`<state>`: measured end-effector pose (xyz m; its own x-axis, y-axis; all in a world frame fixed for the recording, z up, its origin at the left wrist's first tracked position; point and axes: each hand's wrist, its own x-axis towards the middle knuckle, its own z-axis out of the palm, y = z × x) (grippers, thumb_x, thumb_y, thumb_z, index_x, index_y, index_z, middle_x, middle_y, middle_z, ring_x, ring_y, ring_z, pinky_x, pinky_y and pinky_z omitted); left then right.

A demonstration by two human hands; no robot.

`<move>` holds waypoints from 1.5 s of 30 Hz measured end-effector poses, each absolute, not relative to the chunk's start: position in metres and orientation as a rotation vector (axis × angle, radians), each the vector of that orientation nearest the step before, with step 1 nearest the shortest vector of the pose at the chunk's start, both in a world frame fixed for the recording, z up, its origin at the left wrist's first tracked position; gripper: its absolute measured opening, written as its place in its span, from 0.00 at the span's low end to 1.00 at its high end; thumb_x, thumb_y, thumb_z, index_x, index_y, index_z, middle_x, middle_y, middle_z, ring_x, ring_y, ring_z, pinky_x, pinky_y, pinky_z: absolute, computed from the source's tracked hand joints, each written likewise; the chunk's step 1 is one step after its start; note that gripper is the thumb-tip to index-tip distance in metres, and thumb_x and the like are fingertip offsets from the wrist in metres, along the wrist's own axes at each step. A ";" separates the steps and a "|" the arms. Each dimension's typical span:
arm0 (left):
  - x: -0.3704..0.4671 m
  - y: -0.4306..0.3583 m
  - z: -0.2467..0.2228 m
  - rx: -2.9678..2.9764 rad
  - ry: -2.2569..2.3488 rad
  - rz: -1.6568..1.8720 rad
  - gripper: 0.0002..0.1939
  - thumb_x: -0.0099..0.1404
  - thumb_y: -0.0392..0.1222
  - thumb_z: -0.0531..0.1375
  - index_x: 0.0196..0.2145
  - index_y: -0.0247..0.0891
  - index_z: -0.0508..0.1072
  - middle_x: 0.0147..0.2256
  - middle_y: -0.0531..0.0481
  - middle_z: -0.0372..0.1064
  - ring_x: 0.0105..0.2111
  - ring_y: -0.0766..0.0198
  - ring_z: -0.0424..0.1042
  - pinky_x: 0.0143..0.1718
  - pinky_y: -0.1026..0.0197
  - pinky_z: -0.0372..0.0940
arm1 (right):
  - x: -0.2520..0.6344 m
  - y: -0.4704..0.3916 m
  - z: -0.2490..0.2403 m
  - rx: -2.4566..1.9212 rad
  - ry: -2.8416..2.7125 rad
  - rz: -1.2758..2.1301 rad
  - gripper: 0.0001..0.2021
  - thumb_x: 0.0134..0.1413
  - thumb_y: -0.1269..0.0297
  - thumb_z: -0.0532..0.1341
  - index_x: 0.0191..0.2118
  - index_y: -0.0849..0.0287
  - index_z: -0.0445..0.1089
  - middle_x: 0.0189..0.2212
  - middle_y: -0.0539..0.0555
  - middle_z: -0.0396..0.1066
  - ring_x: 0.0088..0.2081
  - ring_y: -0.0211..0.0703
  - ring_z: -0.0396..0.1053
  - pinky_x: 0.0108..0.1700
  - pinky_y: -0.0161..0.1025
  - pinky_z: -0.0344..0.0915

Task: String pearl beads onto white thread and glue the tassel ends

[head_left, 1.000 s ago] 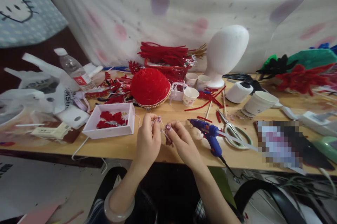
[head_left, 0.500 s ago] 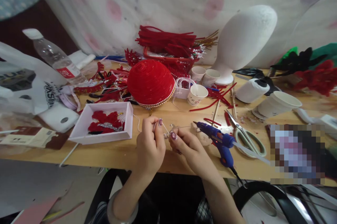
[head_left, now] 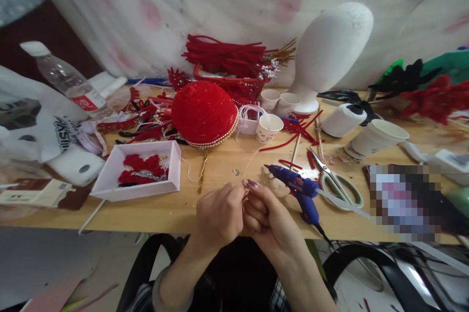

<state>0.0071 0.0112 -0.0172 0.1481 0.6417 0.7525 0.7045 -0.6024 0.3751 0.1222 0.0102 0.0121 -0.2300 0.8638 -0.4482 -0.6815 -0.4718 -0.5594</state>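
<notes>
My left hand is closed, knuckles up, against my right hand, close to the front edge of the table. The thumb and curled fingers of my right hand pinch a thin pale thread, whose free end stands up from the fingertips. Both hands meet on this thread; most of what lies inside the left fingers is hidden. Beyond them sits a red domed cap with a pearl bead rim. A gold beaded strand lies in front of it. A small clear piece rests on the wood.
A blue glue gun and scissors lie to the right. At left stands a white box with red pieces. Paper cups, a white foam head and a thread cone stand behind. A plastic bottle leans far left.
My hands have come together and moved slightly toward me. My left hand has turned knuckles up. The thread stretched between them now sticks up from the fingertips. The whole view has shifted slightly.
</notes>
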 end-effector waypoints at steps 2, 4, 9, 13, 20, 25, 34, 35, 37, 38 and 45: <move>0.007 0.009 -0.016 -2.383 -1.247 -1.449 0.11 0.67 0.29 0.50 0.39 0.40 0.68 0.24 0.50 0.76 0.22 0.62 0.74 0.24 0.64 0.63 | 0.126 0.010 0.009 -0.946 -0.342 1.817 0.19 0.38 0.59 0.73 0.19 0.58 0.61 0.12 0.36 0.42 0.15 0.25 0.34 0.16 0.29 0.36; 0.005 0.007 -0.013 -2.435 -1.189 -1.415 0.11 0.67 0.28 0.50 0.41 0.39 0.68 0.26 0.49 0.76 0.22 0.62 0.75 0.25 0.64 0.64 | 0.129 0.009 0.008 -0.989 -0.405 1.776 0.14 0.38 0.60 0.72 0.21 0.59 0.67 0.12 0.37 0.47 0.15 0.26 0.39 0.17 0.29 0.40; -0.003 -0.002 0.003 -2.673 -1.285 -1.333 0.08 0.70 0.29 0.52 0.41 0.38 0.69 0.29 0.49 0.78 0.26 0.63 0.77 0.28 0.65 0.67 | 0.137 0.005 0.005 -1.068 -0.540 1.732 0.11 0.37 0.60 0.72 0.22 0.61 0.73 0.13 0.42 0.56 0.17 0.28 0.49 0.19 0.29 0.45; -0.009 -0.005 0.009 -2.760 -1.371 -1.404 0.07 0.69 0.29 0.54 0.40 0.38 0.70 0.30 0.51 0.78 0.25 0.66 0.75 0.28 0.66 0.66 | 0.141 0.004 -0.003 -1.130 -0.619 1.723 0.11 0.36 0.62 0.74 0.21 0.62 0.75 0.12 0.43 0.59 0.17 0.28 0.50 0.20 0.28 0.45; -0.014 -0.005 0.011 -2.625 -1.597 -1.546 0.06 0.68 0.29 0.57 0.37 0.38 0.72 0.26 0.55 0.75 0.18 0.72 0.65 0.22 0.69 0.59 | 0.151 0.006 -0.009 -1.095 -0.993 1.715 0.10 0.43 0.59 0.76 0.27 0.61 0.82 0.16 0.47 0.67 0.19 0.29 0.57 0.22 0.29 0.52; -0.020 -0.002 0.019 -2.621 -1.638 -1.604 0.06 0.67 0.29 0.59 0.35 0.38 0.73 0.25 0.57 0.72 0.20 0.72 0.63 0.23 0.69 0.59 | 0.157 0.012 -0.004 -0.943 -1.168 1.681 0.07 0.50 0.57 0.73 0.31 0.55 0.84 0.21 0.50 0.74 0.22 0.32 0.63 0.25 0.31 0.61; -0.020 0.013 0.027 -2.754 -1.533 -1.598 0.08 0.67 0.28 0.59 0.34 0.36 0.77 0.29 0.52 0.70 0.27 0.69 0.69 0.27 0.67 0.60 | 0.154 0.022 -0.003 -0.915 -1.121 1.690 0.09 0.45 0.62 0.76 0.27 0.58 0.78 0.20 0.47 0.71 0.22 0.33 0.62 0.26 0.31 0.59; -0.021 0.017 0.030 -2.778 -1.516 -1.559 0.08 0.67 0.29 0.60 0.35 0.36 0.78 0.29 0.52 0.70 0.27 0.69 0.69 0.28 0.67 0.61 | 0.154 0.022 -0.005 -0.918 -1.104 1.702 0.10 0.46 0.61 0.75 0.26 0.59 0.77 0.19 0.47 0.70 0.22 0.33 0.62 0.26 0.31 0.59; -0.022 0.025 0.039 -2.853 -1.470 -1.406 0.08 0.67 0.29 0.61 0.35 0.37 0.80 0.28 0.53 0.71 0.26 0.68 0.70 0.28 0.65 0.60 | 0.154 0.022 -0.008 -0.903 -1.090 1.738 0.11 0.49 0.59 0.74 0.26 0.59 0.74 0.19 0.46 0.68 0.22 0.33 0.61 0.26 0.32 0.58; -0.024 0.029 0.044 -2.897 -1.445 -1.292 0.08 0.67 0.30 0.61 0.35 0.38 0.81 0.27 0.53 0.71 0.26 0.67 0.70 0.27 0.64 0.59 | 0.154 0.022 -0.009 -0.889 -1.097 1.755 0.12 0.51 0.58 0.73 0.27 0.59 0.74 0.19 0.46 0.68 0.22 0.34 0.61 0.27 0.32 0.58; -0.037 0.052 0.094 -3.084 -1.305 -0.579 0.08 0.64 0.31 0.63 0.30 0.40 0.81 0.26 0.55 0.76 0.27 0.63 0.72 0.26 0.60 0.54 | 0.159 0.020 0.006 -0.906 -1.264 1.921 0.15 0.57 0.53 0.68 0.31 0.60 0.71 0.23 0.47 0.68 0.26 0.34 0.62 0.31 0.33 0.58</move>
